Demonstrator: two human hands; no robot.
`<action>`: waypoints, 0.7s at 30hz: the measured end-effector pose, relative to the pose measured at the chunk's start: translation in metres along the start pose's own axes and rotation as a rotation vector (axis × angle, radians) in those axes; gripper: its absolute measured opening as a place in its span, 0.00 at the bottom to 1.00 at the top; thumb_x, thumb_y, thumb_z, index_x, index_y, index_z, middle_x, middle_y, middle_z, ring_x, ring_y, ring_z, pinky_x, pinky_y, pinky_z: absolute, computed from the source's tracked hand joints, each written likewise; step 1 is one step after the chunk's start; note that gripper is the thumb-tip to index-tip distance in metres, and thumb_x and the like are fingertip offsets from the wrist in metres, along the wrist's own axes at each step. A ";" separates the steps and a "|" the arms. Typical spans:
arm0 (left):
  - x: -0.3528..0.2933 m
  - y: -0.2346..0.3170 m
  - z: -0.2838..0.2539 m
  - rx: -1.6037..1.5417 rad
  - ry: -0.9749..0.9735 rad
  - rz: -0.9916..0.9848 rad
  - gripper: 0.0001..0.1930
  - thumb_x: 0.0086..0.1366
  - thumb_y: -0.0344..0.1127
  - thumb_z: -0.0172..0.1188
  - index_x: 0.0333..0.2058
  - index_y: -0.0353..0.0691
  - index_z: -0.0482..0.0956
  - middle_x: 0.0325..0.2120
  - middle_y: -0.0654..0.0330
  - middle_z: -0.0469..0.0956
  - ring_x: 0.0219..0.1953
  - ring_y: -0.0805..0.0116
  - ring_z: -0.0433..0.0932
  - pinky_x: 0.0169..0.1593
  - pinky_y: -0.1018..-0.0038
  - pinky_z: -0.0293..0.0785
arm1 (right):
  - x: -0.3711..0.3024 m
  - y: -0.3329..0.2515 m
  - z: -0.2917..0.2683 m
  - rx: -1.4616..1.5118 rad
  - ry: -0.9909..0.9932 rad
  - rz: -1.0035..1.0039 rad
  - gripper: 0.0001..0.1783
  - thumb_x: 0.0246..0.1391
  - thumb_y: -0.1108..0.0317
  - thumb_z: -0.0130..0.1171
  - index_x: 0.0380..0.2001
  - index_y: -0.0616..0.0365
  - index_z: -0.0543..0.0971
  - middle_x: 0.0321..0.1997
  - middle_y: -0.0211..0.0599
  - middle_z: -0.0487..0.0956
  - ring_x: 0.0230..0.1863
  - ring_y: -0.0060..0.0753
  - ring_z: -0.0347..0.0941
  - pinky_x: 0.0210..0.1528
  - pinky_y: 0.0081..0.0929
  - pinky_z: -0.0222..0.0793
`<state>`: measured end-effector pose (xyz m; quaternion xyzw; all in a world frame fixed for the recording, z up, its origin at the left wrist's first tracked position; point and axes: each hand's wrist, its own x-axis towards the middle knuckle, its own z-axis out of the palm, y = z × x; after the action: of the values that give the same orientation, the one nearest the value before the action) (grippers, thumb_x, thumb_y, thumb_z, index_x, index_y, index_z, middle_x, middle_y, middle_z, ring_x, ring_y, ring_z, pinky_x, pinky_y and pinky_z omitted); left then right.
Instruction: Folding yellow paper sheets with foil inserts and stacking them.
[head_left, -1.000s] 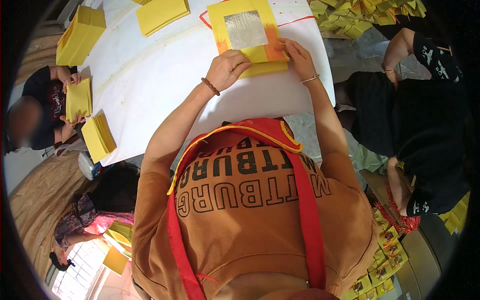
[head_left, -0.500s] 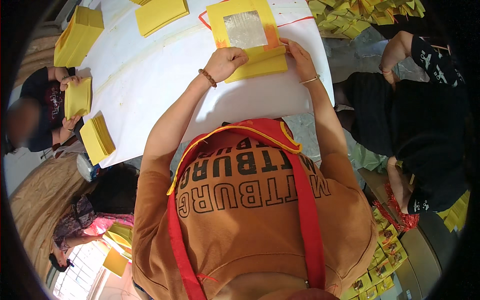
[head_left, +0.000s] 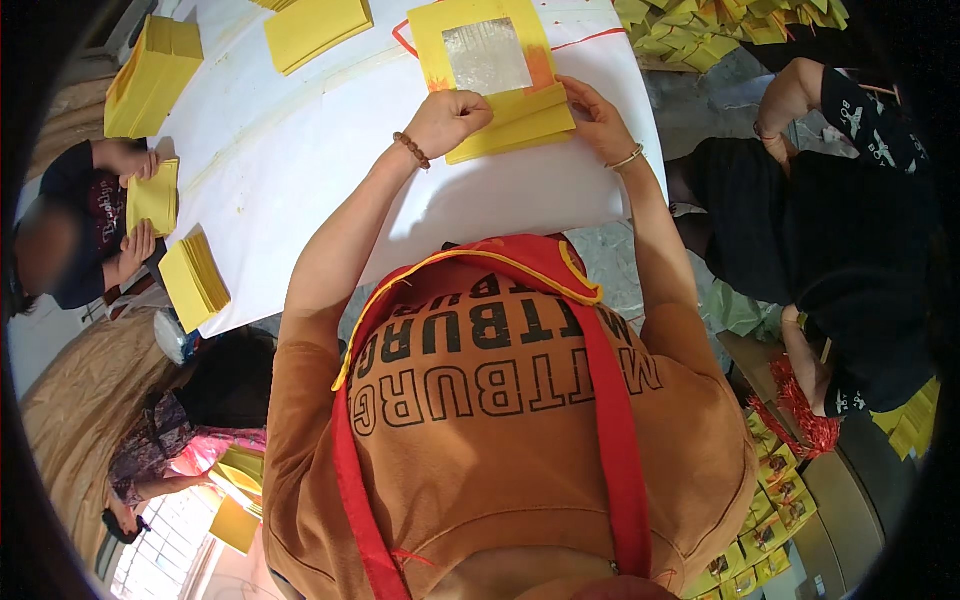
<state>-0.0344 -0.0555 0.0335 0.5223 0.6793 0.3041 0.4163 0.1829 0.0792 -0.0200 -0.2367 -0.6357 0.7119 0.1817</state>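
A stack of yellow paper sheets (head_left: 545, 48) lies on the white table in front of me. A silver foil square (head_left: 488, 55) with orange patches beside it marks the top sheet. Along the near side a strip of the paper is folded over. My left hand (head_left: 448, 122), with a beaded bracelet, is closed, its curled fingers on the left end of this fold. At the fold's right end, my right hand (head_left: 600, 120), wearing a bangle, has its fingers bent and apart, the fingertips by the paper's edge. The undersides of both hands' fingertips are hidden.
More yellow paper stacks stand on the white table (head_left: 300, 180): a tall stack (head_left: 155, 80), a flat stack (head_left: 320, 35) and a small stack (head_left: 195, 282). A person at the left holds a yellow bundle (head_left: 153, 200). Another person in black (head_left: 800, 220) is at the right, near a yellow heap (head_left: 690, 35).
My right hand has shifted slightly right and its fingers have loosened from the paper's edge. My left hand and the stack have moved a little to the left.
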 end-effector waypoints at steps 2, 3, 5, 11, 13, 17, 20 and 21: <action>0.000 -0.002 0.001 -0.008 0.001 -0.006 0.12 0.55 0.38 0.53 0.29 0.34 0.78 0.20 0.56 0.76 0.22 0.70 0.73 0.29 0.75 0.68 | -0.001 -0.003 0.001 0.034 0.003 0.024 0.36 0.38 0.78 0.57 0.55 0.53 0.63 0.54 0.32 0.67 0.57 0.28 0.58 0.59 0.25 0.53; 0.001 -0.001 0.002 -0.017 0.000 -0.011 0.12 0.54 0.38 0.53 0.28 0.34 0.78 0.19 0.57 0.76 0.22 0.70 0.72 0.28 0.75 0.68 | -0.002 -0.005 0.002 0.065 0.008 0.049 0.36 0.38 0.79 0.57 0.56 0.53 0.63 0.54 0.32 0.67 0.58 0.28 0.58 0.59 0.25 0.53; 0.003 0.000 0.001 -0.005 -0.019 -0.027 0.12 0.54 0.38 0.53 0.28 0.35 0.78 0.19 0.57 0.76 0.22 0.70 0.73 0.29 0.75 0.68 | -0.003 -0.005 0.000 0.021 -0.007 0.021 0.34 0.42 0.77 0.57 0.56 0.54 0.62 0.54 0.32 0.67 0.56 0.25 0.59 0.59 0.24 0.52; 0.005 0.003 -0.002 0.023 -0.073 -0.034 0.12 0.54 0.39 0.52 0.28 0.36 0.79 0.19 0.58 0.76 0.23 0.69 0.73 0.30 0.74 0.68 | -0.004 -0.008 0.002 -0.037 -0.014 0.014 0.32 0.46 0.74 0.56 0.57 0.55 0.61 0.54 0.30 0.68 0.55 0.22 0.60 0.58 0.23 0.50; 0.005 0.005 -0.004 0.027 -0.109 -0.051 0.12 0.54 0.39 0.52 0.28 0.36 0.79 0.20 0.58 0.77 0.23 0.69 0.73 0.30 0.74 0.68 | -0.004 -0.007 0.002 -0.061 -0.016 0.008 0.32 0.46 0.74 0.56 0.57 0.55 0.61 0.54 0.30 0.68 0.55 0.22 0.60 0.58 0.23 0.50; 0.003 0.001 -0.003 0.014 -0.088 -0.014 0.13 0.54 0.40 0.52 0.28 0.35 0.78 0.20 0.57 0.77 0.23 0.67 0.73 0.31 0.74 0.68 | -0.002 0.001 0.000 -0.009 -0.022 0.015 0.33 0.45 0.76 0.56 0.57 0.55 0.61 0.53 0.31 0.68 0.55 0.23 0.61 0.58 0.23 0.52; 0.000 -0.004 0.002 0.044 -0.041 0.065 0.14 0.54 0.41 0.54 0.28 0.35 0.78 0.21 0.57 0.76 0.24 0.64 0.74 0.31 0.73 0.69 | -0.001 0.000 0.000 -0.004 -0.022 -0.007 0.33 0.43 0.77 0.56 0.56 0.54 0.62 0.52 0.31 0.69 0.54 0.25 0.61 0.56 0.23 0.55; -0.001 -0.005 0.004 0.086 -0.004 0.135 0.14 0.54 0.42 0.55 0.29 0.36 0.78 0.22 0.57 0.75 0.25 0.63 0.74 0.31 0.73 0.69 | -0.001 0.000 0.000 -0.002 -0.025 -0.040 0.33 0.41 0.78 0.57 0.55 0.53 0.63 0.51 0.31 0.70 0.52 0.26 0.62 0.56 0.24 0.57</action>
<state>-0.0333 -0.0578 0.0282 0.5848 0.6541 0.3009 0.3736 0.1835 0.0786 -0.0197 -0.2153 -0.6434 0.7102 0.1878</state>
